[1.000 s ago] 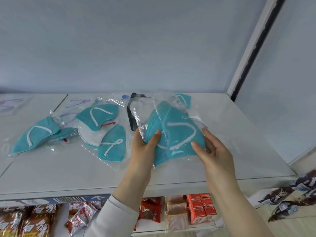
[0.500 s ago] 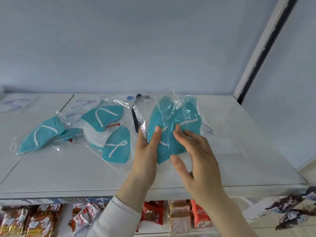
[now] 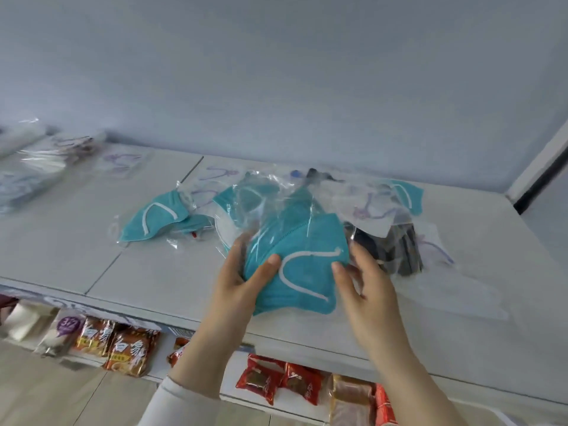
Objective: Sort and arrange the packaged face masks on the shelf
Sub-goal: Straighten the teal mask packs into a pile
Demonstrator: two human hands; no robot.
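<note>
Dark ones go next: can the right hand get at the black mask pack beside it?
Probably yes. The black mask pack lies just beyond the right hand with nothing between, though a purple-looped pack overlaps its top.

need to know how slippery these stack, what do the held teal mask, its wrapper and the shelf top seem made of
Teal mask: likely soft non-woven fabric, matte, with a stitched seam and white elastic-looking loop.
Wrapper: thin clear plastic film, glossy, crinkled with glare streaks.
Shelf top: smooth white panel with a faint sheen, perhaps painted metal or laminate.
</note>
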